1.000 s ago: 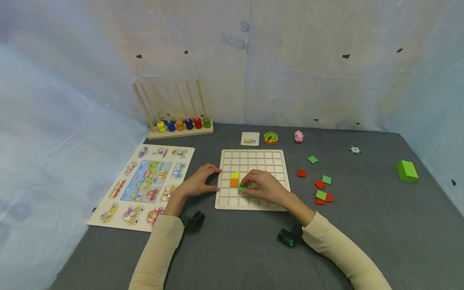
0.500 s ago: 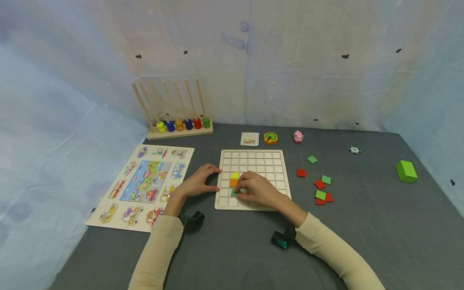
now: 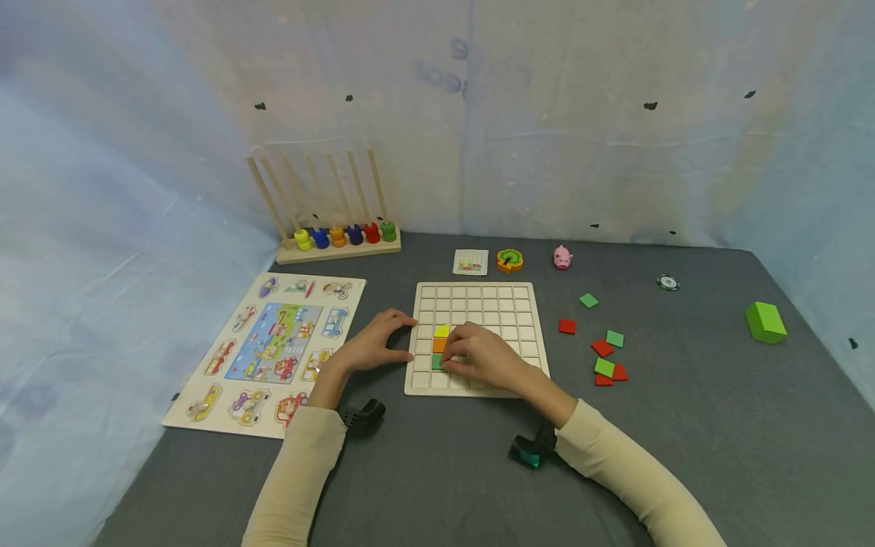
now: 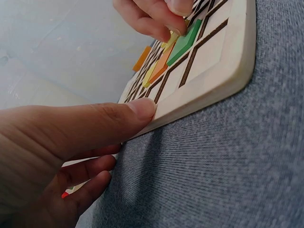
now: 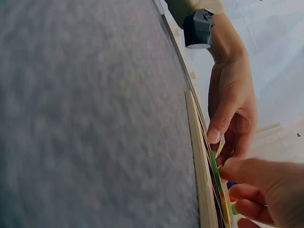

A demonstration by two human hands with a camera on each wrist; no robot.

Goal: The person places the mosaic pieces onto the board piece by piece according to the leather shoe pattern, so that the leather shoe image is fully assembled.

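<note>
A pale wooden grid board lies in front of me in the head view. My left hand touches its left edge, thumb and forefinger spread apart and fairly straight. My right hand has its thumb and fingertips at the right side of a green square tile, pinching it on the board. The left wrist view shows the green tile slightly proud of the grid under those fingertips. Above it on the board lie an orange tile and a yellow tile. Another yellow tile is partly hidden by the right fingers.
Several loose red and green tiles lie right of the board. A picture puzzle is at left, a peg stacker behind it. A pattern card, tree piece, pig, chip and green block stand farther off.
My right hand has moved left and slightly toward me with the green tile, which now lies below the orange tile, more of it showing. My left hand stays at the board's edge.
</note>
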